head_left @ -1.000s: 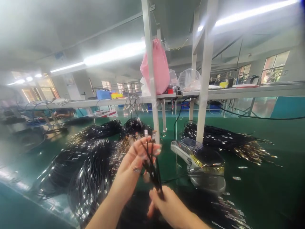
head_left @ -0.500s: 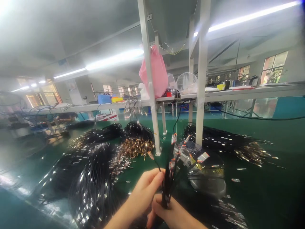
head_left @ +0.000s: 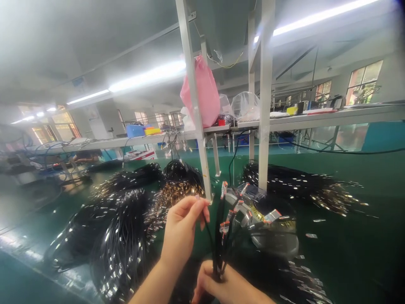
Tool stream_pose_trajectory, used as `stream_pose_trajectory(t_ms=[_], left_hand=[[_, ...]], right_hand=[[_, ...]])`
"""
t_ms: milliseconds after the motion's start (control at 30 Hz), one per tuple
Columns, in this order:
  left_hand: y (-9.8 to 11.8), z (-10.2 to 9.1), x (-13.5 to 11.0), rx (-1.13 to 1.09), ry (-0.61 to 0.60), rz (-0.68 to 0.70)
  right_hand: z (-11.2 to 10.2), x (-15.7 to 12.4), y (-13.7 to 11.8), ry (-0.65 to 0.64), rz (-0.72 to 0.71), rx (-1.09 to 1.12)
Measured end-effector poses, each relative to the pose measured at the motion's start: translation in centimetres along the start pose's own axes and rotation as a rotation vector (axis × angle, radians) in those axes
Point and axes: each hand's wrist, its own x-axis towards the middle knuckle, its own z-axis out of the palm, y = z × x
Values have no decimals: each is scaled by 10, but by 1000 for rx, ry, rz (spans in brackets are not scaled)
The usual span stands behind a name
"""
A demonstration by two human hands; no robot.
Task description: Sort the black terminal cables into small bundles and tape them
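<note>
My right hand (head_left: 218, 280) is closed round a bunch of black cables (head_left: 219, 240), held upright at the lower middle. Small silvery tips with orange-red marks, like labelled ends (head_left: 224, 227), fan out at the top of the bunch. My left hand (head_left: 185, 226) is raised to the left of it. Its thumb and fingers pinch the end of one black cable (head_left: 207, 232), which bends away from the rest and runs down to the right hand. The tip inside the pinch is mostly hidden by the fingers.
Heaps of black cables (head_left: 126, 236) with shiny ends lie on the green surface at left, with another heap (head_left: 284, 179) at right. Behind the bunch is a clear plastic-wrapped roll (head_left: 275, 240). White posts (head_left: 264, 105) and a pink bag (head_left: 205, 93) stand farther back.
My left hand has moved up and left, from beside the bunch to the end of a single cable, drawing it apart. The right hand keeps its grip. The view has shifted slightly.
</note>
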Motion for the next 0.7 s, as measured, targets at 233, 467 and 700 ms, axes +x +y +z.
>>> stream_pose_trajectory(t_ms=[233, 467, 700], left_hand=[[-1, 6, -3, -73, -67, -165], [-21, 9, -20, 98, -36, -116], [-26, 6, -23, 206, -74, -112]], right_hand=[[-1, 0, 3, -33, -4, 51], [-1, -3, -7, -22, -15, 94], [-4, -5, -6, -18, -42, 111]])
